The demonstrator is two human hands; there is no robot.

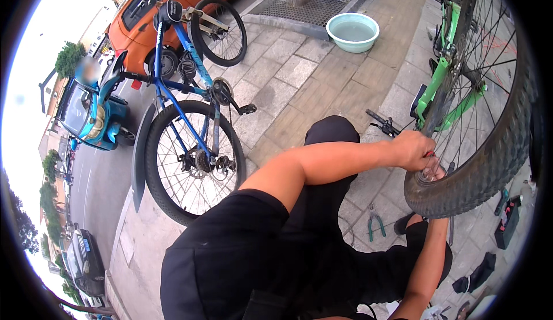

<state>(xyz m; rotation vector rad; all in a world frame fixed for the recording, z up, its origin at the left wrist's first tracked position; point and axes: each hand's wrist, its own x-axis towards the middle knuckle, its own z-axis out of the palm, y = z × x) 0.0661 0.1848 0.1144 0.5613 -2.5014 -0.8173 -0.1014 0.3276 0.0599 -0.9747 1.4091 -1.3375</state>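
Note:
A green bicycle [429, 98] is tilted up at the right, its knobby tyre [472, 189] and spoked rim in front of me. My left hand [416, 152] is closed at the lower rim around a small red object [430, 153], too hidden to identify clearly. Just below it, my right hand [436, 172] is partly hidden by the tyre, fingers bent at the spokes; what they grip I cannot make out. Green-handled pliers [377, 227] lie on the paving left of the tyre's bottom.
A blue bicycle [184, 118] stands at left. Behind are an orange car [135, 23], a blue scooter [92, 118] with a blurred person, and a road. A basin of water [352, 32] sits near a tree grate [317, 10]. A tool case [507, 225] and black cloth [473, 274] lie right.

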